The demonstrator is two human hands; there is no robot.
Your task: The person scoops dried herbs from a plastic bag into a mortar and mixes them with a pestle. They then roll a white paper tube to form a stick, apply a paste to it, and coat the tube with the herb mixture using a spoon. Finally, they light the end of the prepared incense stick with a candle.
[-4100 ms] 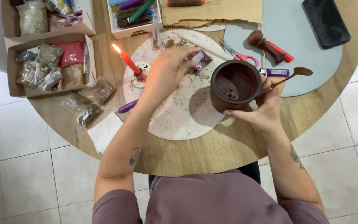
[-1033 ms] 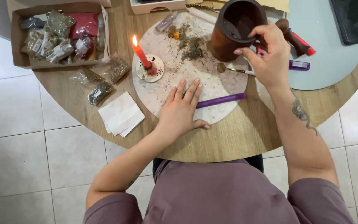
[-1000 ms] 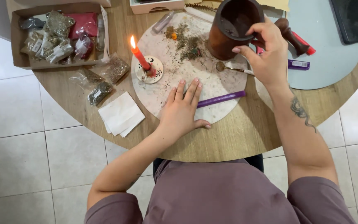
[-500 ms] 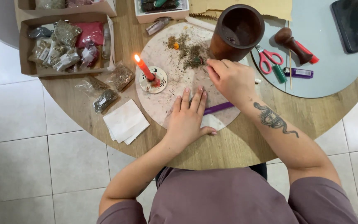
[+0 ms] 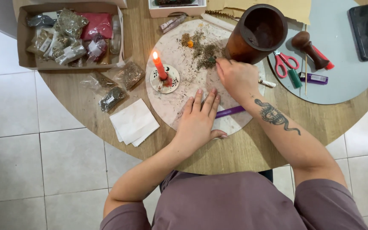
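From where I watch, my right hand [image 5: 237,79] sits on the round pale slab [image 5: 179,104], its fingers [image 5: 220,66] drawn together and pinching at the edge of a loose heap of dried herbs [image 5: 203,51]. The heap is a scatter of grey-green and brown crumbs, thickest near the fingertips and thinning toward the slab's far rim, with one small orange bit [image 5: 190,43] lying at its left end. My left hand [image 5: 199,119] lies flat, palm down, on the near part of the slab, fingers straight and slightly spread, pinching nothing; a purple stick [image 5: 230,111] pokes out from beside it and runs under my right wrist. Just left of the herbs a lit red candle [image 5: 159,66] stands upright in a small round holder. A dark wooden mortar [image 5: 256,34] stands at the slab's far right rim, touching close behind my right hand; I cannot tell what is in it. On the round wooden desk [image 5: 243,149] to the left lie white paper napkins [image 5: 133,122], small clear bags of herbs [image 5: 113,87] and a cardboard box [image 5: 24,40] of more packets. On a pale blue mat [image 5: 346,81] to the right lie red-handled scissors [image 5: 283,64], a wooden pestle [image 5: 305,47] and a dark phone [image 5: 367,30].
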